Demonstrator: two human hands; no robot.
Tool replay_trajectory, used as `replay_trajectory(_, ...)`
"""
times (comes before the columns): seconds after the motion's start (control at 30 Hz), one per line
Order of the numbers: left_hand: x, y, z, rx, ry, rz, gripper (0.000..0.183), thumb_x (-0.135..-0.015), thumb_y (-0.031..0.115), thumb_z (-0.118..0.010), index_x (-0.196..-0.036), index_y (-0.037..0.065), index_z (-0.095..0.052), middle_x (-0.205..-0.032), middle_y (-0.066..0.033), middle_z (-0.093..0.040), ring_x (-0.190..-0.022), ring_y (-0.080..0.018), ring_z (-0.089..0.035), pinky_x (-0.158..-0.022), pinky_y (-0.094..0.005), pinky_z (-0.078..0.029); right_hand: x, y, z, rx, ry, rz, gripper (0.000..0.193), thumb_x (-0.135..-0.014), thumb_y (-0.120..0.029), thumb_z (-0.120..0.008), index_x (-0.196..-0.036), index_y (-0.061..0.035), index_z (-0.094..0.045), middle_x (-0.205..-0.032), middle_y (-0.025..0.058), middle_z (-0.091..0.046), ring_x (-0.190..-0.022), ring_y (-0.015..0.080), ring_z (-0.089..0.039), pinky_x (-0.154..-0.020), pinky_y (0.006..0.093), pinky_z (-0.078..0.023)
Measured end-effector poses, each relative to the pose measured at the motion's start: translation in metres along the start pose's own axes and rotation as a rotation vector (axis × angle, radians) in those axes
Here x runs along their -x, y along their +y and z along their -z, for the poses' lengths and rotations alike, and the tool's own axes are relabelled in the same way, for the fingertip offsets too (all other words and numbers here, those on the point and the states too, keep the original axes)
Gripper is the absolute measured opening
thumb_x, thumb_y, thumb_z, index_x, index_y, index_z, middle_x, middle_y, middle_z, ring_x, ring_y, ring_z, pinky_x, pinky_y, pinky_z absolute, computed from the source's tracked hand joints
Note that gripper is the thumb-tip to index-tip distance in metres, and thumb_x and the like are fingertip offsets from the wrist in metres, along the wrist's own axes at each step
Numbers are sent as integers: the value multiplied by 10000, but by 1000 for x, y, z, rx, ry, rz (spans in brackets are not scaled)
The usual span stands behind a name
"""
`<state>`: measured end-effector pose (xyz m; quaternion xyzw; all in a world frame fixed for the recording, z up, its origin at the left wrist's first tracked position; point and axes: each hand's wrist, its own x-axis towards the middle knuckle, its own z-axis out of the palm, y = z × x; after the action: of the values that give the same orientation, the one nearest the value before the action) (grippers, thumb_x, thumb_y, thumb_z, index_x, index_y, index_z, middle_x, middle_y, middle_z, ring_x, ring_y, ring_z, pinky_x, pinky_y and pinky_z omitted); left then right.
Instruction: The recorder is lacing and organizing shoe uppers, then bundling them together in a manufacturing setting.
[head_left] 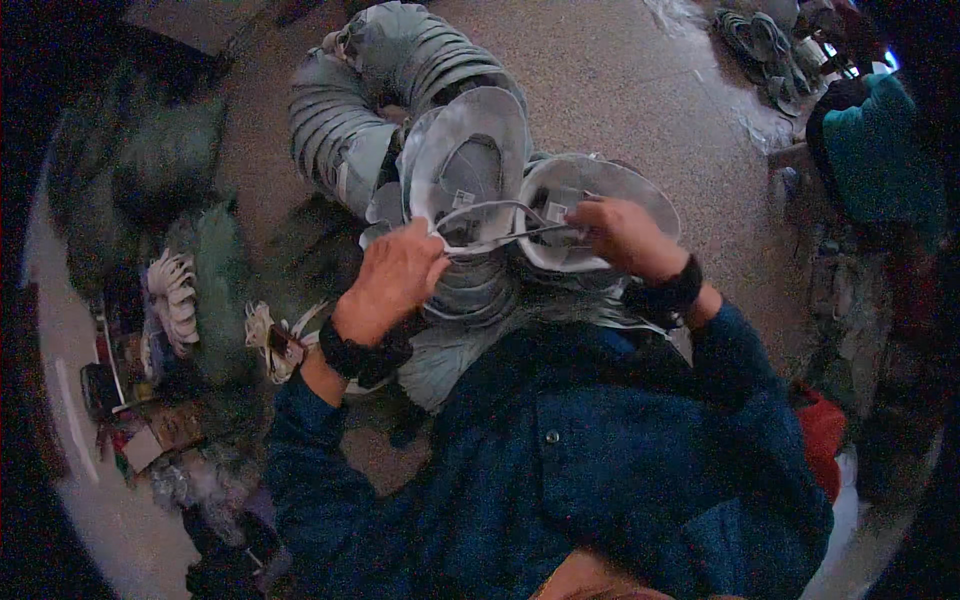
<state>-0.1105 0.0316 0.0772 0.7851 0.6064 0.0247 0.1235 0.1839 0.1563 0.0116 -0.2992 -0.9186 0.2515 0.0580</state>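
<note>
Two pale grey-green brimmed hats lie crown down in front of me, the left hat (500, 115) propped higher than the right hat (645, 190). White labels show inside both. My left hand (395, 270) is closed at the near-left edge of the left hat's brim, with a grey strap (490, 243) at its fingers. Across the hat openings, the strap runs in a loop to my right hand (622, 235). That hand pinches the strap above the right hat. More hats (465, 290) are stacked beneath these two.
A long curved row of nested hats (430, 55) rests on the speckled floor beyond. Bundles of white straps (172, 300) and dark green cloth (140, 150) lie at left, near small boxes (165, 435). At far right sits a person in a teal sleeve (880, 150), near other hats (760, 50).
</note>
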Motion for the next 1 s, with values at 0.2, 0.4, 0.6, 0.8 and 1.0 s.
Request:
replay_trajectory(0.2, -15, 11, -2, 1028, 155, 132, 207, -932, 198, -564, -827, 23, -596, -865, -82, -578, -747, -222, -560, -700, -353, -451, -1, -20, 35, -1040, 50, -219, 324, -985, -307, -488, -986, -19, -636, -893, 56, -628, -865, 122, -551, -762, 293, -450)
replay_trajectory(0.4, -67, 29, -28, 2050, 397, 215, 279, -995, 267, -468, -810, 70, -536, -723, -22, -513, -657, -111, -471, -654, -275, -407, -56, -25, 4, -1487, 133, 208, 334, -1024, -303, -387, -805, -91, -522, -834, 26, -560, -789, 104, -515, -744, 256, -424)
replay_trajectory(0.6, -47, -7, -32, 1289, 211, 238, 295, -991, 264, -474, -763, 78, -495, -647, -4, -467, -625, -76, -454, -561, -283, -382, -30, -21, 28, -1152, -42, -174, 289, -1007, -247, -454, -786, -69, -510, -764, 23, -542, -699, 100, -500, -650, 286, -436)
replay_trajectory(0.8, -28, -42, -52, 948, 292, 329, 272, -976, 230, -470, -784, 37, -476, -637, -10, -441, -596, -104, -410, -534, -284, -354, -10, 10, -35, -472, 41, -22, 347, -971, -263, -498, -752, -2, -562, -696, 193, -566, -659, 349, -543, -621, 412, -424)
replay_trajectory(1.0, -87, 70, -11, 656, 290, -368, 138, -903, 157, -521, -856, 30, -551, -712, -158, -560, -675, -333, -591, -603, -400, -464, -4, -9, -16, -373, 58, 6, 247, -931, -245, -536, -930, -23, -644, -860, 209, -649, -814, 385, -626, -695, 430, -489)
